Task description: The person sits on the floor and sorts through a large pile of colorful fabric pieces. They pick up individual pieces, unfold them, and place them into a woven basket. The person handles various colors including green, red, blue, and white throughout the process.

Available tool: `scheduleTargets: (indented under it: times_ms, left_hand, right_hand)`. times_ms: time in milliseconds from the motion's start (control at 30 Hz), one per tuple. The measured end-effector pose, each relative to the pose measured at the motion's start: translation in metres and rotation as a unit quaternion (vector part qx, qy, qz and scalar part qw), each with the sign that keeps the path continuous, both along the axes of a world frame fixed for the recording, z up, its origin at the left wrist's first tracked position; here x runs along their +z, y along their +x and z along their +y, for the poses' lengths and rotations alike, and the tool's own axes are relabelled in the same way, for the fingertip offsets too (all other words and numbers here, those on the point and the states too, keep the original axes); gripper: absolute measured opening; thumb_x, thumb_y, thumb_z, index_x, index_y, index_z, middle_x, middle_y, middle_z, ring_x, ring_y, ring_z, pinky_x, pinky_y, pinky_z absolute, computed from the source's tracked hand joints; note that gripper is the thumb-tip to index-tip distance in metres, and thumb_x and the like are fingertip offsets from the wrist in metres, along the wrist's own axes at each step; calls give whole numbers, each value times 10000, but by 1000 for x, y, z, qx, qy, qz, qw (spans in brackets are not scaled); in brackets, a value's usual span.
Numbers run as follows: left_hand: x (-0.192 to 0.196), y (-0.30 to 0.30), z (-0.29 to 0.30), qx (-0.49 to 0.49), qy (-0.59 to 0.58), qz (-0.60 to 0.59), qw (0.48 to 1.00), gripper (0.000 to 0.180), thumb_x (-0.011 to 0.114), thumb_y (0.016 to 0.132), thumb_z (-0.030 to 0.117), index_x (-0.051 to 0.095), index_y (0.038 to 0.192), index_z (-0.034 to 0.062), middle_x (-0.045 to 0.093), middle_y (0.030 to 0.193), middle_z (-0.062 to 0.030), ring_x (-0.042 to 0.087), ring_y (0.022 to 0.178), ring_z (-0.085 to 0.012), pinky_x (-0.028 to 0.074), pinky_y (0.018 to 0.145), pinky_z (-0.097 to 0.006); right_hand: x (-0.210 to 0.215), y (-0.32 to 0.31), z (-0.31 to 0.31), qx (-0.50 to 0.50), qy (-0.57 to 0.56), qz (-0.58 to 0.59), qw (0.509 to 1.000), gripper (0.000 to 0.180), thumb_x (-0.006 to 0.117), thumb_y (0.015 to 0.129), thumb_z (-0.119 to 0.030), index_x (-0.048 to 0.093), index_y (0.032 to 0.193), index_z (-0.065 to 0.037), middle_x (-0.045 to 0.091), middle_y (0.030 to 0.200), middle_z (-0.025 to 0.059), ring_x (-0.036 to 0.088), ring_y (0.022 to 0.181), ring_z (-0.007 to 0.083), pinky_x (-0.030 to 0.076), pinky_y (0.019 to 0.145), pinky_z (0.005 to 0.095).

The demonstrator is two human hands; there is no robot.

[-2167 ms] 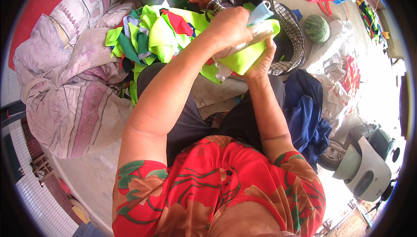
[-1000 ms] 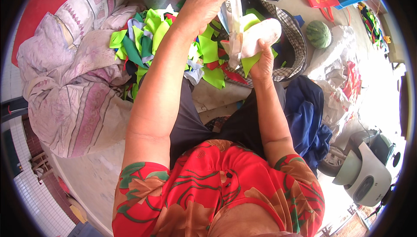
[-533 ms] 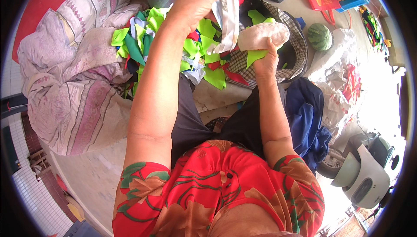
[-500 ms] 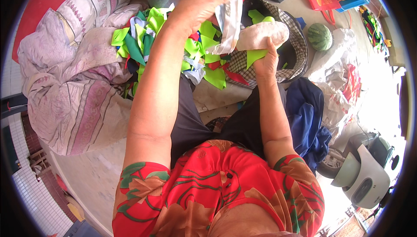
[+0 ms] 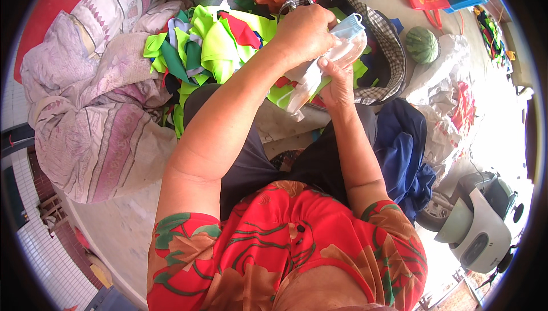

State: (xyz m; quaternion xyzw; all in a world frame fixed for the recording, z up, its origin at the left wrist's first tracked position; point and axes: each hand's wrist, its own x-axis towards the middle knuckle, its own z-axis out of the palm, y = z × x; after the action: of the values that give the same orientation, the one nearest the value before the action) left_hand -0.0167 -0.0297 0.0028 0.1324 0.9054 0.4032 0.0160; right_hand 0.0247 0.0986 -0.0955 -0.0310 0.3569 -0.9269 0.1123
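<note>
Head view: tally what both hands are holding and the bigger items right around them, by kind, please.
Light blue face mask, pinched by the left hand: 1
Clear plastic bag, gripped by the right hand: 1
Heap of neon green, red and dark green fabric scraps: 1
Checked bag: 1
Watermelon: 1
Pink patterned quilt: 1
Navy garment: 1
Total: 7

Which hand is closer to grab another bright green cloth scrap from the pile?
Probably the left hand: it sits right beside the green scraps. The right hand is underneath, holding the pale cloth piece.
</note>
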Motion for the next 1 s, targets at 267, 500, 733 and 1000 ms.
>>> scheduleTargets:
  times_ms: [267, 500, 733, 1000]
  left_hand:
    - [25, -8, -24, 114, 197, -12, 974, 199, 650, 836, 215, 625, 904, 29, 618, 706, -28, 590, 571, -74, 472, 472, -195]
    - [43, -5, -33, 158, 188, 32, 969, 148, 648, 818, 109, 611, 850, -31, 646, 728, -83, 584, 549, -131, 478, 509, -267]
    - [11, -9, -28, 130, 134, 129, 974, 166, 648, 817, 210, 645, 853, 48, 637, 683, -46, 621, 594, -123, 499, 514, -248]
    - [1, 27, 24, -17, -13, 228, 973, 64, 602, 764, 157, 593, 763, 94, 625, 756, -67, 637, 670, -271, 507, 599, -403]
  right_hand:
    - [-33, -25, 29, 45, -229, -147, 961, 430, 596, 742, 30, 517, 1163, -8, 624, 1073, 118, 609, 984, 267, 466, 939, 406]
    - [-46, -29, 26, 90, -280, -131, 947, 472, 580, 775, 22, 491, 1235, -39, 593, 1167, 127, 566, 1083, 284, 412, 990, 462]
    - [-72, -36, 9, -7, -158, -168, 973, 501, 581, 783, 45, 467, 1256, -76, 567, 1179, 82, 527, 1125, 257, 393, 1012, 423]
    - [-4, -36, -78, 206, -192, -187, 941, 423, 622, 821, -85, 488, 1221, -65, 573, 1147, 80, 536, 1079, 243, 387, 998, 410]
